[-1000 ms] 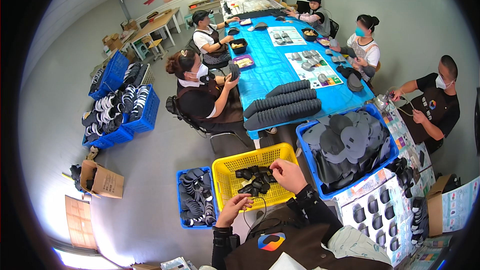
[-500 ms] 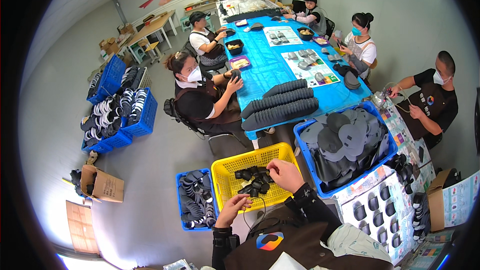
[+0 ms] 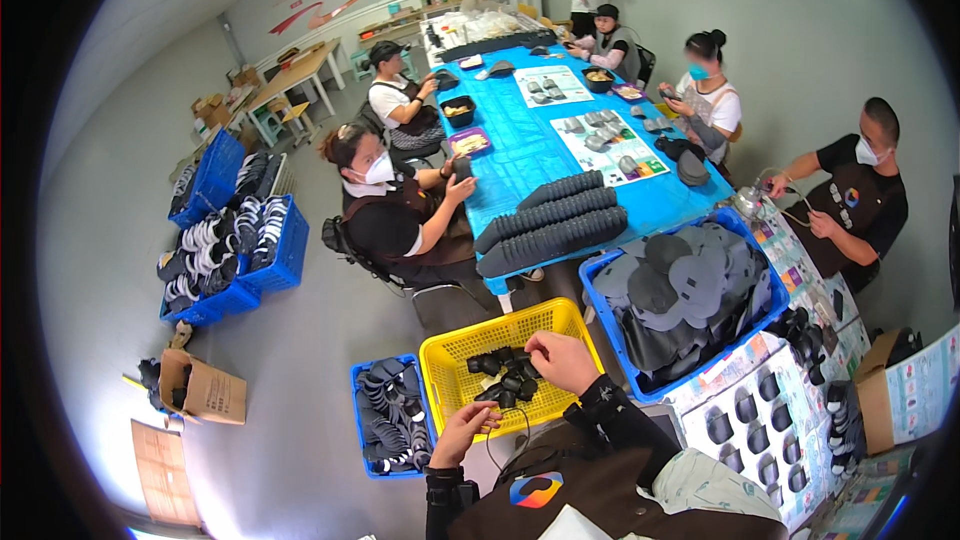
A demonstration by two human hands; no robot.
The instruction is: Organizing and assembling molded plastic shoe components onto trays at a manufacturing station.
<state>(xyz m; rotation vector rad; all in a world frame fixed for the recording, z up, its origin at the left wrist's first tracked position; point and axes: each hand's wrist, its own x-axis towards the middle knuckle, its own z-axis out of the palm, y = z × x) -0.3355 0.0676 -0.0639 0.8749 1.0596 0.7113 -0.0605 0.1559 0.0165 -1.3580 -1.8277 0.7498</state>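
Note:
My left hand (image 3: 464, 434) is in front of the near edge of a yellow plastic basket (image 3: 440, 365), its fingertips pinched together. A thin dark cord (image 3: 527, 427) loops close by and runs down toward my apron. My right hand (image 3: 564, 362) hovers over the basket's right half, fingers curled inward and closed. Whatever either hand pinches is too small or too hidden to name. Several small black pieces (image 3: 508, 377) lie heaped in the basket between my hands, their kind unclear.
To the left stands a small blue crate (image 3: 426, 420) of dark, curved pieces. On the right is a larger blue crate (image 3: 772, 305) of flat grey and black pieces. Beyond, co-workers sit around a blue-covered table (image 3: 500, 155) with rows of stacked black pieces (image 3: 560, 230).
My head view has shifted slightly. My right hand has turned a little and moved slightly left; both hands stay closed near the basket.

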